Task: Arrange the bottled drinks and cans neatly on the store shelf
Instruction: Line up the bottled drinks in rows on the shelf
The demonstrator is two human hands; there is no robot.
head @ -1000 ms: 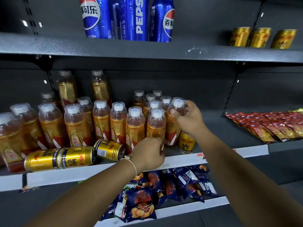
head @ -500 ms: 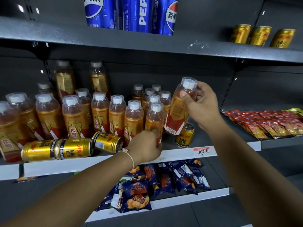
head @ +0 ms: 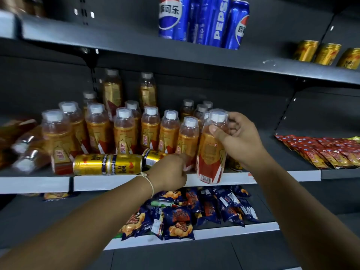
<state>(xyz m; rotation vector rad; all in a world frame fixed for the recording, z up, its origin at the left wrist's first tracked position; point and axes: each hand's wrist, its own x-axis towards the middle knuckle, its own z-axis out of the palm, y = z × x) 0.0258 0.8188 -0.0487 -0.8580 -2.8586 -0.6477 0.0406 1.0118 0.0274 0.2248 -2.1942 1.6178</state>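
Dim, left edge blurred, wide-angle bowing

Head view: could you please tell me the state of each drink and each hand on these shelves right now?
Held bottle: capped, tilted, base over the middle shelf edge.
Right hand: grips the held bottle near its neck.
Left hand: curled on a front-row bottle.
Row bottles: upright, capped.
Gold cans: lying on their sides.
Pepsi cans: upright.

arms: 2, bare, no sleeves | left wrist [head: 149,182]: 1 thin pale cord bracelet, knotted | hands: ungloved
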